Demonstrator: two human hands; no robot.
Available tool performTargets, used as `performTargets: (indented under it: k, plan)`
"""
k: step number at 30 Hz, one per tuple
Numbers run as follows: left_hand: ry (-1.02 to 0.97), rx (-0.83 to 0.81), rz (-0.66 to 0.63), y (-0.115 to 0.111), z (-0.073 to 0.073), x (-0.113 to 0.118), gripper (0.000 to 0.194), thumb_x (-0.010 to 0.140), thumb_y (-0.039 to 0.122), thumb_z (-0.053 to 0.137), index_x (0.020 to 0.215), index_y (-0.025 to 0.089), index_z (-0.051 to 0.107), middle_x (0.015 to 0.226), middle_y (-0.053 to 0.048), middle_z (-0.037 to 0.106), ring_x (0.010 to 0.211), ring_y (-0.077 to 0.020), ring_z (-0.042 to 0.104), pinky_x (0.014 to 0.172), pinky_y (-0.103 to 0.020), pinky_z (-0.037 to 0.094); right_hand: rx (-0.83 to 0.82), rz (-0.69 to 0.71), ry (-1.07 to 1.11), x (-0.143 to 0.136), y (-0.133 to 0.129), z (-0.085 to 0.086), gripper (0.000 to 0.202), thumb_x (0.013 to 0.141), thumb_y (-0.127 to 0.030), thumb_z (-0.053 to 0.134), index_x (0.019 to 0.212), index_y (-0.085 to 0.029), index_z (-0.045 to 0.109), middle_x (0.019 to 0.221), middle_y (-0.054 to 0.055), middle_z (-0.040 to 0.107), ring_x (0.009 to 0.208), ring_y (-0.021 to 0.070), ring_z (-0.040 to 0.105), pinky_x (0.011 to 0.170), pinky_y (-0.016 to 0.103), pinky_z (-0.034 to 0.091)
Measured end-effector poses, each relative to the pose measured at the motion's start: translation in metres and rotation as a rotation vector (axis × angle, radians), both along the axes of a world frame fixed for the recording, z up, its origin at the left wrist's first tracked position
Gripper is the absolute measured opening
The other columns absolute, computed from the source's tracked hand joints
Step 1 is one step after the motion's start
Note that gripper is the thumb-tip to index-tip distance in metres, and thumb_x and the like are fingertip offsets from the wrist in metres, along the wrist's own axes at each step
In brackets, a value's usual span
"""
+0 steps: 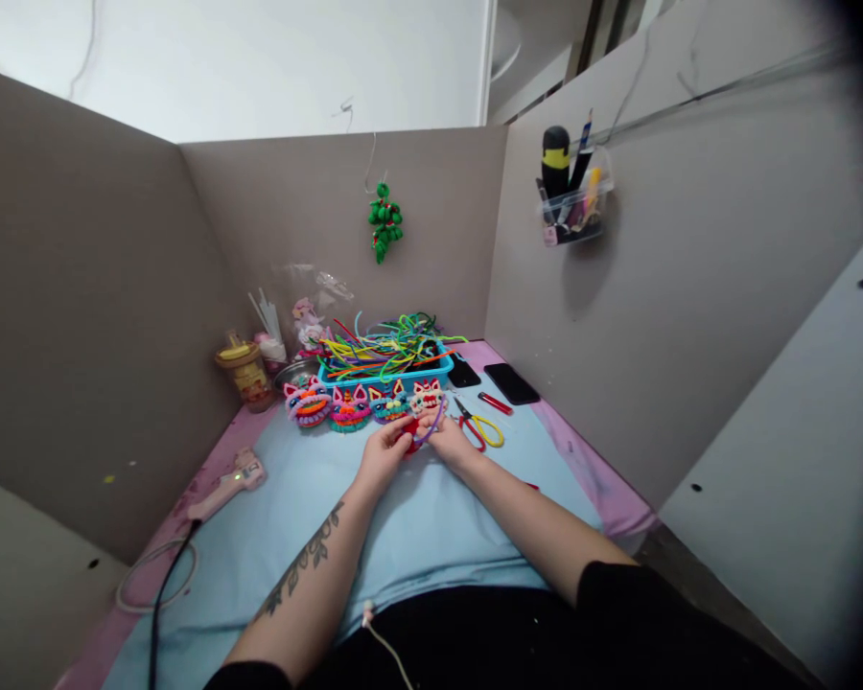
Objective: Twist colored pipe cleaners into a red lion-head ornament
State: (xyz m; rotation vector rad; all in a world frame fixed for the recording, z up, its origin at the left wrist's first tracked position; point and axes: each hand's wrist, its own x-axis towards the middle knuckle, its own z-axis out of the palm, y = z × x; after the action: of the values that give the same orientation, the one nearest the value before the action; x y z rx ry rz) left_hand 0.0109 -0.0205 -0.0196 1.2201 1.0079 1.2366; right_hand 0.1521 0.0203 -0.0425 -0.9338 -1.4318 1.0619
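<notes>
Red fuzzy piece (411,442), right there between our hands, just above the blue cloth (467,527) on the desk, and our left hand (386,447) has its grip pinched on it! Our right hand (447,440) comes in beside it, its grip pressed together on a purple stem (435,422) that curves up across the fingers. Just beyond, four fuzzy animal heads line up side by side: pink-and-purple (309,406), pink-and-teal (349,410), blue (389,402), and white-and-red (427,395) nearest our fingertips. To the right we've got scissors (486,427), blades parted, one handle red and one yellow; past them, a small red tool (496,402) and a black phone (512,383). Behind the heads, a blue basket (363,382) bristles with colourful stems (374,347). Over on the left lies a pink glue gun (222,491), green light glowing, and up on the back panel hangs a green ornament (384,225).
</notes>
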Motion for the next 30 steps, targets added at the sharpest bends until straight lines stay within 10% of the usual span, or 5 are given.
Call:
performTargets:
  k: [11,19,25,30]
  plan:
    - [-0.155,-0.069,0.162,0.001,0.007,-0.006,0.074,0.058,0.036,0.075,0.124,0.013,0.05,0.074,-0.004,0.065,0.057,-0.0102,0.058,0.052,-0.02,0.046,0.011,0.184,0.023,0.004,-0.011,0.009,0.028,0.064,-0.029,0.068,0.091,-0.021,0.065,0.088,0.002,0.062,0.08,0.0166,0.056,0.074,0.03,0.044]
    - [-0.27,-0.102,0.258,0.005,0.007,-0.012,0.074,0.053,0.033,0.079,0.119,0.012,0.054,0.071,-0.001,0.063,0.059,-0.0093,0.057,0.058,-0.022,0.046,-0.011,0.19,0.198,0.014,-0.011,0.018,0.024,0.066,-0.042,0.07,0.073,-0.02,0.07,0.067,0.002,0.063,0.064,0.015,0.055,0.067,0.03,0.043]
    - [-0.323,-0.124,0.287,0.01,0.0,-0.017,0.072,0.053,0.03,0.078,0.119,0.014,0.053,0.067,0.001,0.061,0.061,-0.0093,0.057,0.061,-0.023,0.046,0.015,0.512,0.223,0.026,-0.01,0.016,0.03,0.061,-0.046,0.072,0.075,-0.02,0.07,0.066,0.003,0.062,0.064,0.0155,0.054,0.063,0.031,0.042]
    - [-0.318,-0.142,0.241,0.009,0.0,-0.015,0.072,0.054,0.03,0.079,0.119,0.016,0.052,0.074,-0.001,0.064,0.06,-0.0099,0.059,0.059,-0.022,0.047,0.191,0.243,-0.068,0.018,-0.006,0.013,0.031,0.072,-0.028,0.062,0.103,-0.024,0.064,0.096,0.005,0.062,0.083,0.017,0.056,0.072,0.031,0.045]
